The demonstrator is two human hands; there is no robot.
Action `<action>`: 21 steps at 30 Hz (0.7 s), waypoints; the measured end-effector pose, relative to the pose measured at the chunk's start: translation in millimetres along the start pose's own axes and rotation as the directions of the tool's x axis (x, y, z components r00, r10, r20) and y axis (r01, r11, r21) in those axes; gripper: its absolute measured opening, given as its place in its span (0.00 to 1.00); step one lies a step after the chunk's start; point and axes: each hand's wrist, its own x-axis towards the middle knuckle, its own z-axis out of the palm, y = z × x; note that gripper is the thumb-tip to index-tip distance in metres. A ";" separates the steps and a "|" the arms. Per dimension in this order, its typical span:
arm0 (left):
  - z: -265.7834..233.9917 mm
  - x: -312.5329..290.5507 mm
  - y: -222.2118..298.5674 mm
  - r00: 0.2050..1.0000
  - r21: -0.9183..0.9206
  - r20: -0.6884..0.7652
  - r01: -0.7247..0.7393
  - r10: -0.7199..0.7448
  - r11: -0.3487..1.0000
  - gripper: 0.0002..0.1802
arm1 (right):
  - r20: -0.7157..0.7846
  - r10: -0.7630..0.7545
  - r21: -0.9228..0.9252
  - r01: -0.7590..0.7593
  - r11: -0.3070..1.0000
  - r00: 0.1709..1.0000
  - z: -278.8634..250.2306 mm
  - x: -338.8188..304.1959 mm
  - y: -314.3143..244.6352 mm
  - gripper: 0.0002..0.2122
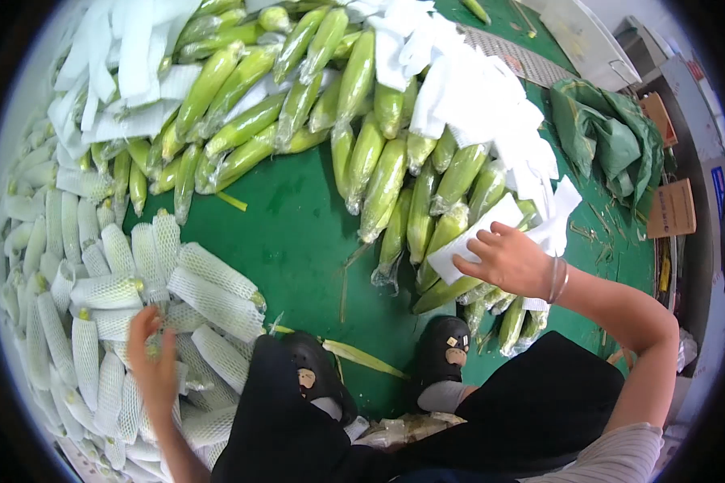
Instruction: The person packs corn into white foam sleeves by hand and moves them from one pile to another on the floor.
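Two flat brown cardboard boxes lie at the right edge, beyond the green floor: a larger square brown cardboard box [672, 208] beside the crumpled green sheet, and a smaller brown cardboard box [659, 115] farther up, partly hidden. Any labels are too small to tell.

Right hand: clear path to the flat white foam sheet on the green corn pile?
Probably yes. The right hand is already at the flat white foam sheet, which lies on top of the green corn cobs with nothing covering it.

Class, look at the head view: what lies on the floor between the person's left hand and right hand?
In the head view, between the left hand and right hand: netted cobs, bare green floor and the person's black shoes.
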 end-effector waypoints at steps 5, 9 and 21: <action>188.9 97.3 109.4 0.839 -0.846 0.377 0.140 0.392 0.515 0.18 | -0.187 0.542 0.973 0.077 0.219 0.820 -19.1 100.6 -20.1 0.18; 264.7 119.7 120.1 0.759 -0.831 0.555 0.481 0.341 0.280 0.18 | 0.324 0.733 0.638 0.434 -0.636 0.599 66.8 166.1 -35.4 0.11; 381.3 137.9 128.5 0.947 -0.389 0.312 0.200 -0.076 0.899 0.22 | 0.568 0.788 0.542 0.613 -0.574 0.236 174.0 181.0 -31.1 0.13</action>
